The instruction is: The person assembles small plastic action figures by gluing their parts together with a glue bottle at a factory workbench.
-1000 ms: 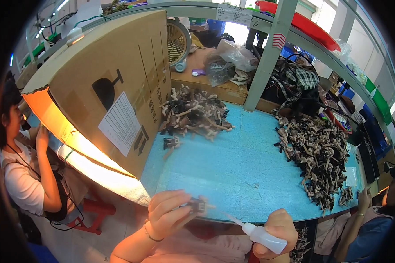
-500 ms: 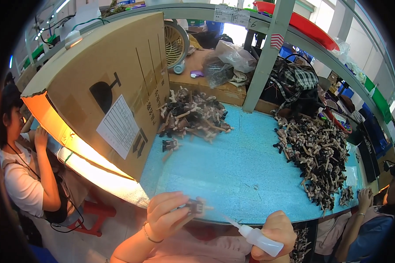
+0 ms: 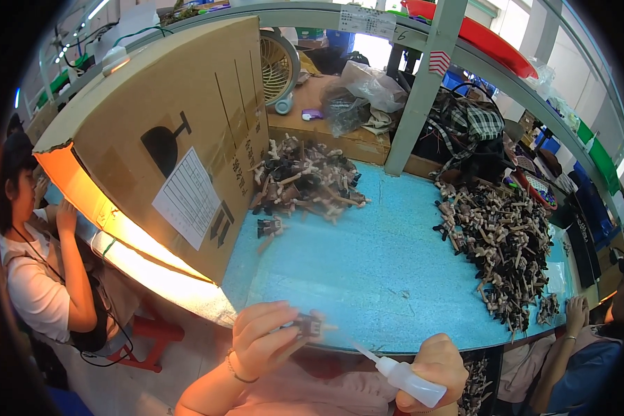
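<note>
My left hand (image 3: 262,338) pinches a small doll figure (image 3: 309,325) with a dark body, held above the table's near edge. To its right, my right hand (image 3: 442,371) is wrapped round a white squeeze bottle (image 3: 410,382). The bottle's thin nozzle points up and left toward the figure, with a gap between them. On the blue tabletop (image 3: 340,277) ahead lies one loose dark figure (image 3: 270,227). Behind it is a heap of similar figures (image 3: 308,182), slightly blurred, beside the carton.
A large cardboard carton (image 3: 166,139) stands at the left, lit orange beneath. A bigger figure pile (image 3: 499,249) covers the right side. A grey post (image 3: 423,97) rises at the back near a fan (image 3: 276,69). Other people (image 3: 41,277) sit at left and right.
Almost nothing differs. Both hands keep their places with the figure and the bottle; the view has shifted only very slightly.
</note>
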`<control>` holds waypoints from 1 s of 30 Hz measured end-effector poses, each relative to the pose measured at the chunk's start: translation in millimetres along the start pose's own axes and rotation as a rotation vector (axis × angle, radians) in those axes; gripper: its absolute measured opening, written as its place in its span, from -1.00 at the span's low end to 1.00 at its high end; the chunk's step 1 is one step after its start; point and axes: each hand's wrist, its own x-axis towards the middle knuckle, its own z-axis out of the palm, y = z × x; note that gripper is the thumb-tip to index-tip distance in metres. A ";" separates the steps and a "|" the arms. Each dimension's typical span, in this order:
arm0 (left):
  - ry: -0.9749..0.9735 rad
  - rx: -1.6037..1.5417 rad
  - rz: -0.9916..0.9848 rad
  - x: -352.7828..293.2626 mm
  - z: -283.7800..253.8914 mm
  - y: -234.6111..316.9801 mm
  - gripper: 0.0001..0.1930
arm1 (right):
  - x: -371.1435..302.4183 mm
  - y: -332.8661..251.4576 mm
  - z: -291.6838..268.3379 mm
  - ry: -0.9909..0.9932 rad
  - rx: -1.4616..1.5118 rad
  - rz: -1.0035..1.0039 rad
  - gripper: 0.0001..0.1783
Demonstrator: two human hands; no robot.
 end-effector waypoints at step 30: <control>-0.038 -0.087 -0.136 -7.3 -1.6 3.2 -0.62 | -20.8 1.1 10.1 0.105 0.048 0.145 -0.46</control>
